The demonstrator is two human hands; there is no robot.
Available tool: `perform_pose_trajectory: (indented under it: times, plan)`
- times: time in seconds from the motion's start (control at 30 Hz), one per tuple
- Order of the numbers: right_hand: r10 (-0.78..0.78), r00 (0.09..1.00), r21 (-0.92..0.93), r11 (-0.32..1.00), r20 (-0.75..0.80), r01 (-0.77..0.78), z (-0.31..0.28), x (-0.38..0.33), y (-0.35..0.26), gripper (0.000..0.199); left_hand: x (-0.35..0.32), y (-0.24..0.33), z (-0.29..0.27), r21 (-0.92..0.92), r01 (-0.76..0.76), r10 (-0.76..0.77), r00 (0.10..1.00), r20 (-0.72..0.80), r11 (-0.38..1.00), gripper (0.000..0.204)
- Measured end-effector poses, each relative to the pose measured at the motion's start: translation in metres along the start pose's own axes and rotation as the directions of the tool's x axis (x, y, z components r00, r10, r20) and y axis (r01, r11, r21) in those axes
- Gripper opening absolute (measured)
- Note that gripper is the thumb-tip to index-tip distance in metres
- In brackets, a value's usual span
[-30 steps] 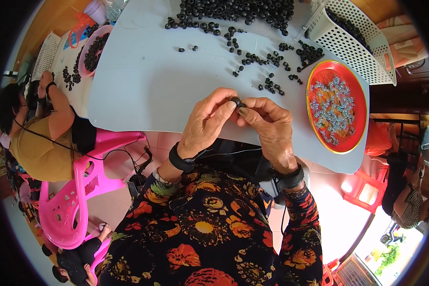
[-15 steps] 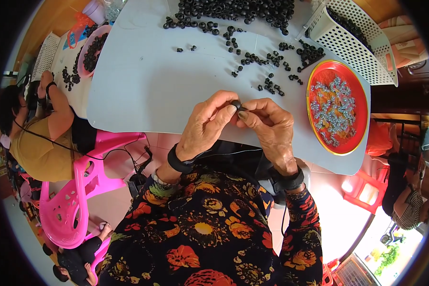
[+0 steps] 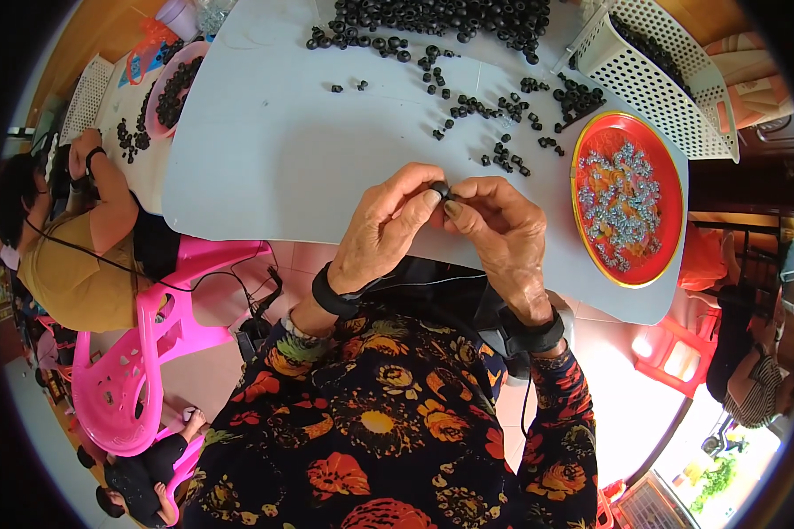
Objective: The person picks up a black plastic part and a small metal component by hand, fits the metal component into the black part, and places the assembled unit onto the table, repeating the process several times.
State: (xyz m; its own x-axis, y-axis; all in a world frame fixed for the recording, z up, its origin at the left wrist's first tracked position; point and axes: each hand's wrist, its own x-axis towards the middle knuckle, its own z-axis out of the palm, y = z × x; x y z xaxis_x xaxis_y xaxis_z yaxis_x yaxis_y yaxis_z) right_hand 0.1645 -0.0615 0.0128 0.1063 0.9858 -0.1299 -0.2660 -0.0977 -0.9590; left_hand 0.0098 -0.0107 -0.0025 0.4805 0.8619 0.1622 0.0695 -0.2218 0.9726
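My left hand (image 3: 384,231) and my right hand (image 3: 500,238) meet fingertip to fingertip over the near edge of a pale blue table (image 3: 273,150). Between the fingertips sits one small black ring-shaped part (image 3: 438,189), pinched from both sides. Several loose black ring parts (image 3: 468,106) are scattered on the table beyond my hands, with a big heap (image 3: 441,16) at the far edge. A round red tray (image 3: 628,197) with small silvery metal pieces lies to the right of my right hand.
A white perforated basket (image 3: 657,79) holding black parts stands at the far right. Another person (image 3: 79,238) sits at the left on a pink plastic chair (image 3: 137,353), working beside a pink bowl (image 3: 175,88) of black parts. A red stool (image 3: 679,353) stands at the lower right.
Both hands stay together on the black ring part in almost the same spot; the fingers shift only slightly around it.
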Motion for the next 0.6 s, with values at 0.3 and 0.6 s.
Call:
perform_pose_trajectory:
  times: [0.3, 0.6]
  plan:
    - [-0.042, 0.998, 0.042, 0.998, -0.045, 0.044, -0.0018, 0.0014, 0.0069, 0.016, 0.0021, 0.0023, 0.0010, -0.034, 0.017, -0.017, 1.000, 0.000, 0.999, 0.026]
    - [-0.055, 0.998, 0.037, 0.998, -0.041, 0.056, -0.0013, 0.0016, 0.0086, 0.014, 0.0010, -0.0033, 0.0011, -0.074, 0.004, -0.003, 1.000, 0.015, 0.997, 0.024]
